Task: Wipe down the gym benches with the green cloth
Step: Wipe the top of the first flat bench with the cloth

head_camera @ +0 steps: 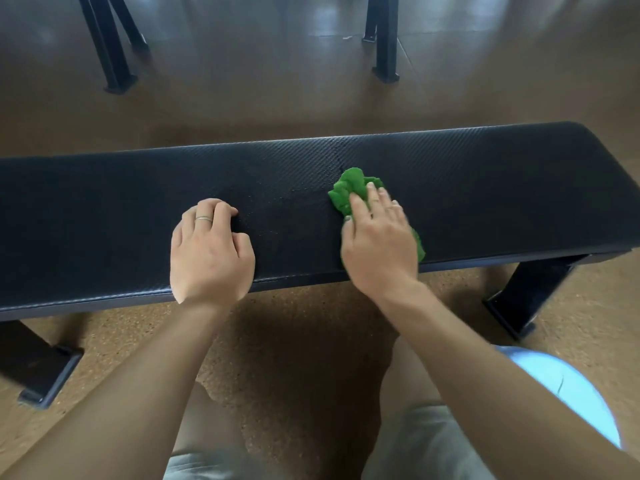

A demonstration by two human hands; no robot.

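A long black padded gym bench [485, 188] runs across the view from left to right. The green cloth [349, 190] lies crumpled on the pad right of the middle. My right hand [379, 244] lies flat on the cloth with straight fingers and presses it against the pad; part of the cloth sticks out past the fingertips and at the hand's right side. My left hand [211, 251] rests on the pad left of the middle, its fingers curled under and holding nothing; it wears a ring.
The bench stands on a brown cork-like floor [294, 323] on black legs [519, 299] at each end. Black metal frame legs [384, 39] of other equipment stand behind it at top left and top right. My knees are below, close to the bench.
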